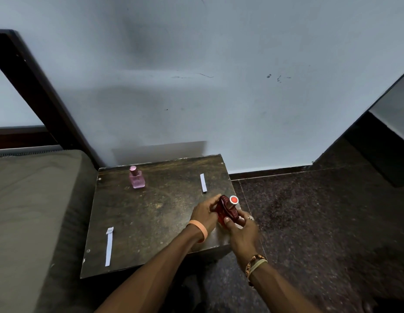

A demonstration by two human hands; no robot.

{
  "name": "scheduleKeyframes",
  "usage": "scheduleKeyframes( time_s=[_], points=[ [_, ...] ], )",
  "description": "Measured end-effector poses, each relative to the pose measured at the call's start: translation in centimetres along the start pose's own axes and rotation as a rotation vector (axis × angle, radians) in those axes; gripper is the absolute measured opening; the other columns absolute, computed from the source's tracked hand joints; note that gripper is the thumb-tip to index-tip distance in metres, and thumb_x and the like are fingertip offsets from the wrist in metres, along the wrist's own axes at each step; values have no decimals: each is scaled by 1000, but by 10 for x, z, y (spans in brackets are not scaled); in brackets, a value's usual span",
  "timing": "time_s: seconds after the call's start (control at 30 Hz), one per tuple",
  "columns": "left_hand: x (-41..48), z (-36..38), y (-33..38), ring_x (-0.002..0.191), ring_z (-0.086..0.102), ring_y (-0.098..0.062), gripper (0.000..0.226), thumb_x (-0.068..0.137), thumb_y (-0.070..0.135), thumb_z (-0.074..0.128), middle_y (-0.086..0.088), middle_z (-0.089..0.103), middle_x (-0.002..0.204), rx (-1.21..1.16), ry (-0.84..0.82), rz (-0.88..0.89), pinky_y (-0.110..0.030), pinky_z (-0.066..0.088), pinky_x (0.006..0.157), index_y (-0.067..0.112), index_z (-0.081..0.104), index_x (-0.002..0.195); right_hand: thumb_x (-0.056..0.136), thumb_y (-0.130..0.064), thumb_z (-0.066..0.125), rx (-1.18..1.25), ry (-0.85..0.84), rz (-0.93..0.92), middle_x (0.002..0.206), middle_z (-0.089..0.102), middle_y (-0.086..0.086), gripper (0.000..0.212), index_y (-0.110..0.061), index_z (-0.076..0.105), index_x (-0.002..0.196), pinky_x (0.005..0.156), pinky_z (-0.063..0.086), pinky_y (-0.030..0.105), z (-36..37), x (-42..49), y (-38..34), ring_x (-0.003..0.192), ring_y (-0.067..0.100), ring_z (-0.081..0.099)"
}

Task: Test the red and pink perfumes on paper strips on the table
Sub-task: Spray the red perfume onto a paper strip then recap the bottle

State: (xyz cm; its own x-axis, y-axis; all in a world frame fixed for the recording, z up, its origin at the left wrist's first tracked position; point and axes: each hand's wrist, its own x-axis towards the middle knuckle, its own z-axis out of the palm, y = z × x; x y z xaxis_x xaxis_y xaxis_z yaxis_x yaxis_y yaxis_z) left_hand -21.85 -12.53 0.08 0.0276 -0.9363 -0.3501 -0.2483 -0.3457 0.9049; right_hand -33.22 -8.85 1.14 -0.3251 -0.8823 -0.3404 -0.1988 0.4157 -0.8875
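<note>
I have the red bottle (227, 211) clamped in both grips, left hand (203, 214) and right hand (241, 231), over the bench (151, 213) edge. I think uncapping comes next. One strip (203, 182) lies just beyond; the pink bottle (136, 178) is far left.
</note>
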Motion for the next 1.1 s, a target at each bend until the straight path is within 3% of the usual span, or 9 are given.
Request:
scheduleKeyframes(
  time_s=[0.17,0.3,0.43,0.5,0.6,0.7,0.77,0.93,1.1],
  points=[
    [-3,-4,2,107,64,-13,64,70,-14,42,0,70,112,-50,10,0,-43,50,97,22,65,117,91,-4,63,175,44,88,112,66,-1,37,-28,61,120,97,52,43,9,2,-3,104,19,63],
    [-5,-17,13,112,60,-12,59,82,-14,46,-2,64,124,-80,51,2,-34,46,102,15,53,133,93,5,55,194,-39,-29,109,63,-4,42,-24,61,122,74,54,20,6,8,-24,96,7,61],
    [8,-37,25,114,58,-11,54,83,-8,51,2,64,123,-56,109,47,-29,45,101,18,57,129,93,7,52,250,-154,-28,124,59,7,45,-18,56,130,85,58,36,15,28,-48,110,23,61],
    [17,-46,31,113,59,-15,57,80,-11,52,-2,64,123,-87,140,64,-34,46,101,17,57,129,93,5,53,237,-183,-52,128,59,10,42,-20,56,127,80,57,30,23,41,-58,115,26,60],
    [29,-59,41,109,61,-18,62,76,-14,50,-4,64,123,-152,175,69,-42,49,98,17,57,129,93,2,56,210,-230,-78,130,59,8,41,-30,59,118,86,54,34,37,63,-70,119,27,57],
    [40,-72,53,111,52,-10,58,81,-15,50,-5,60,127,-157,177,72,-26,41,100,11,52,133,93,2,56,174,-276,-130,125,63,8,43,-30,61,121,72,46,26,53,85,-78,119,31,59],
    [48,-78,58,110,52,-11,57,83,-15,50,-7,58,130,-206,168,57,-26,41,100,10,49,135,94,2,55,155,-292,-163,123,65,9,43,-27,60,125,68,44,23,62,96,-81,116,30,61],
    [68,-83,54,121,54,-33,58,85,-18,47,-13,59,128,-340,136,-22,-42,42,101,10,47,136,95,3,51,137,-333,-180,122,66,10,40,-25,57,123,96,52,46,73,118,-86,114,27,63],
    [76,-86,48,103,61,-21,56,87,-17,46,-12,60,128,-413,142,-38,-26,48,82,10,48,136,96,2,51,98,-357,-188,123,64,12,36,-26,57,119,92,54,40,82,129,-86,113,29,63]
  ],
)
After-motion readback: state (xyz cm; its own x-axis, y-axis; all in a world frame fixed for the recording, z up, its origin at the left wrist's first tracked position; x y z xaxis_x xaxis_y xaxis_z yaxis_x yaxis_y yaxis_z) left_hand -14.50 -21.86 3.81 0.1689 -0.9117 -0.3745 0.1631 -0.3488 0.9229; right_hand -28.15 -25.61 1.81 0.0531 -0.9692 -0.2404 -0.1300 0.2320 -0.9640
